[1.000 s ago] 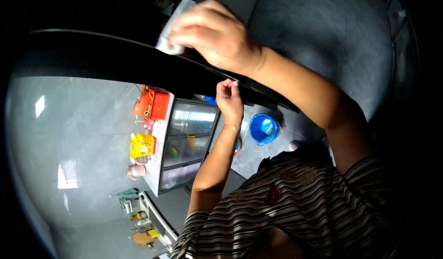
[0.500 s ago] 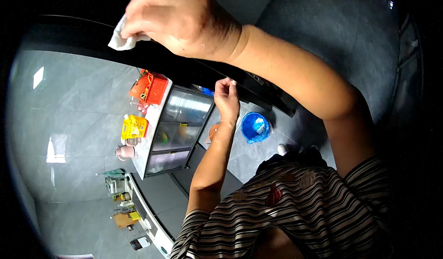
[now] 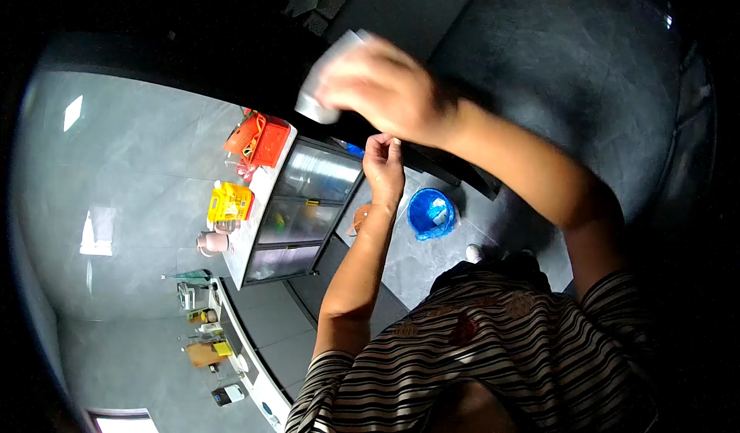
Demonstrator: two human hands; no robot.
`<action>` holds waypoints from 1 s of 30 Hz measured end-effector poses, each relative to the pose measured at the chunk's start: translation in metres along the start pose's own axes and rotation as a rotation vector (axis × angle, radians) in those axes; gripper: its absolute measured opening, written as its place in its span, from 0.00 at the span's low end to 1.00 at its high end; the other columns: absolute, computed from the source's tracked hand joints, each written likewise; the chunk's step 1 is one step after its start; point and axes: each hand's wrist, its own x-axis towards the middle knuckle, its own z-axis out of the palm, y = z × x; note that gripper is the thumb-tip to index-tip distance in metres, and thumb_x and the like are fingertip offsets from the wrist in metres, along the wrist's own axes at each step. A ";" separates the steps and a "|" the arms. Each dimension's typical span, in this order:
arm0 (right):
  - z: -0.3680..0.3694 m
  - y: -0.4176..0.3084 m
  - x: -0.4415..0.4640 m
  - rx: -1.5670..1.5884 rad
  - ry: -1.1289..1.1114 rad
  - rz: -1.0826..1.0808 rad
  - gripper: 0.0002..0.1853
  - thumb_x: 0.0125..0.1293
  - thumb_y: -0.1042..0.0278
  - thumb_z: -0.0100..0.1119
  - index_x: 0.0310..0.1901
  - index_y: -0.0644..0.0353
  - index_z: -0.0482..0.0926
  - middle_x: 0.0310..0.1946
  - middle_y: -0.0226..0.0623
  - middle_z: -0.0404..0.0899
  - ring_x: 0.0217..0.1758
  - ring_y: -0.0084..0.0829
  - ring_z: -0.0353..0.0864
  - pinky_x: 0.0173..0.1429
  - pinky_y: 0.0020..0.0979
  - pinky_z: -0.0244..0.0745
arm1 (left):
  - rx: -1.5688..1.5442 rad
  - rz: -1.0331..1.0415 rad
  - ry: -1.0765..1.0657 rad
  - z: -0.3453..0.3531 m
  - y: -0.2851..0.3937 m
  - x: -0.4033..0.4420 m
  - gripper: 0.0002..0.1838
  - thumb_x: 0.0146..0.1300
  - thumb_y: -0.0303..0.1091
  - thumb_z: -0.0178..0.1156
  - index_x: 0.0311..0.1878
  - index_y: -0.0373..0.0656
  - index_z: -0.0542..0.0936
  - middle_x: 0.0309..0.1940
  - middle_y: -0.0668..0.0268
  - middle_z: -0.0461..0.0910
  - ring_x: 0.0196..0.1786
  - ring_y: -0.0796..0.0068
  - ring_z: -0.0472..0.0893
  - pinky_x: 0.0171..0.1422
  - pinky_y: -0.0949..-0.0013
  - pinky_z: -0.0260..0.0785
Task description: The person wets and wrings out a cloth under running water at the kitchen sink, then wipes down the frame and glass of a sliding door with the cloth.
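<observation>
In my right hand (image 3: 385,90), blurred by motion, is a folded white cloth (image 3: 324,82). The fingers are closed on it, in front of a long dark panel (image 3: 193,67). My left hand (image 3: 383,167) sits lower down, with its fingers curled and pressed together at the panel's lower edge. The fingertips seem to pinch that edge, though the exact contact is partly hidden. The right forearm crosses in front of the panel's right part.
Below stands a cabinet (image 3: 304,202) with an orange-red basket (image 3: 271,141), a yellow jug (image 3: 231,202) and a pink kettle (image 3: 213,242) on top. A blue-lined bin (image 3: 430,214) is on the floor near my feet. A counter (image 3: 250,356) with several small items runs along the lower left.
My right hand has swept with the white cloth to the right and slightly down along the panel. My left hand stays nearly where it was.
</observation>
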 end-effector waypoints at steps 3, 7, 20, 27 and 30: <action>0.008 0.007 0.078 -0.126 0.116 -0.179 0.08 0.49 0.74 0.63 0.32 0.55 0.79 0.34 0.30 0.76 0.36 0.29 0.76 0.40 0.27 0.73 | -0.007 0.024 -0.001 -0.001 -0.001 -0.003 0.04 0.61 0.22 0.56 0.35 0.40 0.71 0.28 0.75 0.71 0.31 0.88 0.69 0.38 0.83 0.63; 0.001 0.008 0.037 -0.089 0.059 -0.138 0.07 0.48 0.75 0.63 0.31 0.55 0.78 0.34 0.31 0.76 0.37 0.29 0.76 0.39 0.29 0.71 | 0.008 -0.001 -0.023 -0.002 -0.003 -0.002 0.04 0.61 0.22 0.56 0.36 0.40 0.71 0.29 0.74 0.72 0.33 0.87 0.69 0.39 0.82 0.64; -0.023 -0.055 -0.145 -0.200 -0.062 0.392 0.06 0.49 0.78 0.58 0.32 0.59 0.78 0.35 0.34 0.74 0.39 0.34 0.74 0.45 0.31 0.71 | 0.100 0.014 -0.073 -0.010 -0.005 -0.001 0.06 0.58 0.19 0.55 0.33 0.41 0.69 0.28 0.74 0.71 0.31 0.85 0.68 0.37 0.81 0.63; -0.017 -0.059 -0.220 -0.223 0.090 0.570 0.10 0.53 0.82 0.55 0.37 0.60 0.71 0.38 0.40 0.70 0.38 0.39 0.73 0.44 0.33 0.71 | 0.041 0.035 -0.145 -0.007 -0.002 -0.002 0.03 0.63 0.25 0.55 0.35 0.41 0.70 0.30 0.73 0.73 0.33 0.86 0.69 0.40 0.82 0.63; -0.023 -0.072 -0.245 -0.343 0.086 0.828 0.10 0.55 0.83 0.53 0.38 0.62 0.70 0.38 0.41 0.70 0.38 0.38 0.73 0.44 0.33 0.71 | 0.075 0.078 -0.177 -0.010 0.000 -0.001 0.04 0.63 0.25 0.55 0.36 0.41 0.69 0.30 0.73 0.73 0.33 0.87 0.69 0.39 0.82 0.62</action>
